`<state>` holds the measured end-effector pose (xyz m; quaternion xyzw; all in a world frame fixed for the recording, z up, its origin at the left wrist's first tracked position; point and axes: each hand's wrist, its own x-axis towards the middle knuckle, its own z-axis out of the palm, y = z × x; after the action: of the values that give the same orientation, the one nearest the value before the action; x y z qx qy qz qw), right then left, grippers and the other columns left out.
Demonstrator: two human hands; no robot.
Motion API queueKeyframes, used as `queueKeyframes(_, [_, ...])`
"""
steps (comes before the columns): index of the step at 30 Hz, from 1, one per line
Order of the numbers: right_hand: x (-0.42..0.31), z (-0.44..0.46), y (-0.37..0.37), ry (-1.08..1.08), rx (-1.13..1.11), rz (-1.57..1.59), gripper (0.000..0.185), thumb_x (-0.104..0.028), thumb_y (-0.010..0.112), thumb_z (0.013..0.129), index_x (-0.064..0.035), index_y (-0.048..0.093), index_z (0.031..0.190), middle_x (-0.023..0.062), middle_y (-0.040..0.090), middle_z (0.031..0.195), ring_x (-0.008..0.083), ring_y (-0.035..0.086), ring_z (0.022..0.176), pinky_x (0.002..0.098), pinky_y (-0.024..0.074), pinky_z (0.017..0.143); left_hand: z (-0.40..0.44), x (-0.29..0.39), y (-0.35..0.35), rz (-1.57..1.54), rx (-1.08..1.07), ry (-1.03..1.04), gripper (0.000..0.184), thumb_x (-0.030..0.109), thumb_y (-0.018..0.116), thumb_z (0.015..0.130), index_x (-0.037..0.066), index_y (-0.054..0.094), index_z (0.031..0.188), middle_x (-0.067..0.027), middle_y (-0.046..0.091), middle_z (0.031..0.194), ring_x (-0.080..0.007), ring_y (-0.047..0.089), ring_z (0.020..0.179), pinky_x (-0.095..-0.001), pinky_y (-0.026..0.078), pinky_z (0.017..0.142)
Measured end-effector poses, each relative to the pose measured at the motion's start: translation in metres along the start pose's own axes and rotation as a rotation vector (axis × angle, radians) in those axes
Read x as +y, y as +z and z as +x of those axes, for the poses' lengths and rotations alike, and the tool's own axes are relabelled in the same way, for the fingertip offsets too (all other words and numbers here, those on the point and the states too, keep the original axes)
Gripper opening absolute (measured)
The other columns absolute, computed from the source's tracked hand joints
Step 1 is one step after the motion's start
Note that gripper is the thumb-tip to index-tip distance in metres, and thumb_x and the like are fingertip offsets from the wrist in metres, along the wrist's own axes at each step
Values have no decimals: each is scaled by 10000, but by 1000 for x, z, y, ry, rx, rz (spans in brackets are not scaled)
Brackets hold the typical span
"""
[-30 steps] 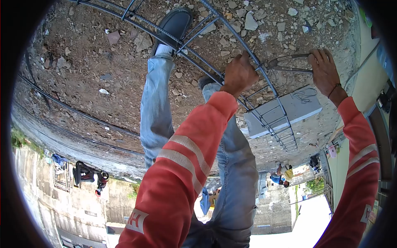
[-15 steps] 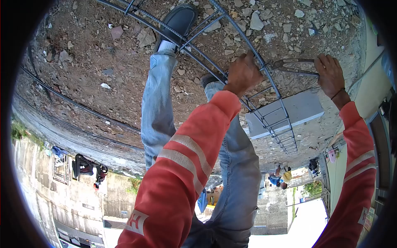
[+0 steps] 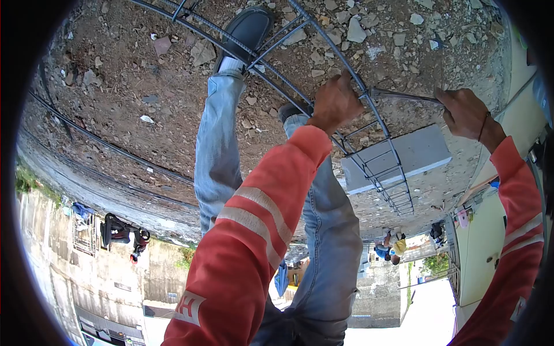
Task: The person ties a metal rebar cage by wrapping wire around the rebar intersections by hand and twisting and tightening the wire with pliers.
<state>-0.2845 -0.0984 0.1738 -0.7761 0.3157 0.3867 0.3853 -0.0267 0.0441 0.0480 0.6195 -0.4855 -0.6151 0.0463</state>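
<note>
A long rebar cage, made of ribbed bars joined by crosswise stirrups, runs from the top of the view down to the right. My left hand is closed at a crossbar of the cage, beside the far bar; its fingertips are partly hidden. From the right, my right hand grips the handles of dark metal pincers. The handles now show nearly edge-on, close together. The head of the pincers meets the far bar at a stirrup joint, just right of my left hand. Any tie wire there is too small to make out.
My shoe stands under the cage on rubble-strewn dirt. A grey slab lies beneath the cage's far end. More long bars lie at left. People are in the background, upside down in view, near a wall.
My right hand has moved slightly down and turned at the wrist, with the pincers rotating from handles spread wide to nearly edge-on. My left hand has stayed at the cage.
</note>
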Motion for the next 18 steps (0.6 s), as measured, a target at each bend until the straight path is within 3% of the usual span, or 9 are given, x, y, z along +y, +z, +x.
queueKeyframes(5, [-19,-10,-2,-49,-35,181,334,1,663,778,72,533,1078,178,606,640,361,610,520,464,533,556,-3,3,-3,22,0,15,391,173,608,777,-42,534,1095,-266,653,931,-464,657,868,-529,542,781])
queueKeyframes(7, [-31,-6,-6,406,-526,880,311,-23,720,792,40,503,1006,99,571,606,235,550,420,416,499,451,-1,0,-1,40,4,4,397,184,617,778,-36,535,1099,-267,653,932,-461,659,865,-529,543,777])
queueKeyframes(8, [-30,-2,-11,401,-531,875,311,-23,720,792,40,503,1006,99,571,606,235,550,420,416,499,451,-1,-2,2,55,1,-14,404,195,626,780,-29,536,1104,-269,654,932,-458,661,862,-530,544,774])
queueKeyframes(10, [-18,1,-19,539,-915,1467,374,2,720,802,33,431,1037,73,557,604,183,543,424,376,467,397,-1,-2,1,30,5,-9,427,216,633,783,-25,534,1121,-269,654,937,-456,662,865,-533,541,777])
queueKeyframes(12, [-20,3,-18,586,-936,1382,379,7,719,798,9,407,1013,93,554,595,197,562,433,374,471,403,-1,-1,0,7,6,-3,451,237,640,786,-22,532,1138,-268,654,942,-453,664,868,-537,538,781])
queueKeyframes(14, [-37,0,-28,551,-696,1131,363,-32,716,810,31,433,1029,79,530,579,160,531,395,306,446,366,1,0,-2,40,-36,-49,500,278,639,797,-24,519,1177,-261,654,966,-444,666,889,-545,528,795])
queueKeyframes(15, [-34,-4,-20,453,-590,853,406,-64,727,791,37,466,1085,118,591,713,201,616,549,340,514,487,2,-2,0,29,-35,-51,500,278,639,797,-24,519,1177,-261,654,966,-444,666,889,-545,528,795])
queueKeyframes(16, [-38,-10,-15,462,-597,847,406,-64,727,791,37,466,1085,118,591,713,201,616,549,340,514,487,1,-4,2,40,-28,-41,519,300,635,805,-24,514,1191,-257,655,979,-436,666,899,-550,522,800])
queueKeyframes(18, [-49,-23,-10,61,359,-489,501,-123,749,760,29,488,1161,141,622,924,241,636,774,373,541,664,0,-6,4,46,-23,-26,538,322,632,814,-25,508,1206,-252,655,991,-429,667,908,-555,516,805])
